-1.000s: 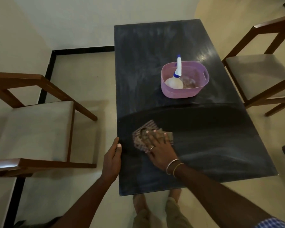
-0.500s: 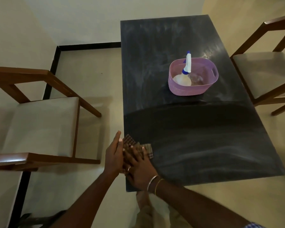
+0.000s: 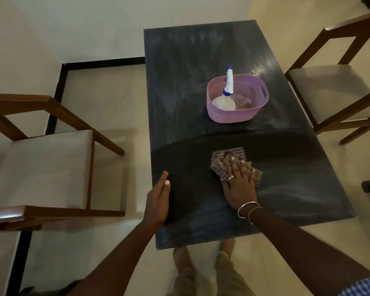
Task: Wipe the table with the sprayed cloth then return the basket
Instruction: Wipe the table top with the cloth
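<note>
A dark rectangular table (image 3: 201, 60) runs away from me. My right hand (image 3: 239, 186) presses flat on a checked cloth (image 3: 219, 159) in the near middle of the table, fingers spread over it. My left hand (image 3: 158, 201) rests on the table's left edge, fingers together, holding nothing. A pink basket (image 3: 231, 116) stands further back at the middle right, with a white spray bottle (image 3: 226, 97) with a blue collar and another cloth inside. The near half of the table looks darker than the streaky far half.
A wooden chair (image 3: 41, 167) with a pale seat stands left of the table. Another wooden chair (image 3: 333, 92) stands to its right. My bare feet (image 3: 179, 259) are under the near edge. A white wall with black skirting lies beyond.
My right hand has slid the cloth from the table's near left edge out to the right and away from me. My left hand stays at the left edge.
</note>
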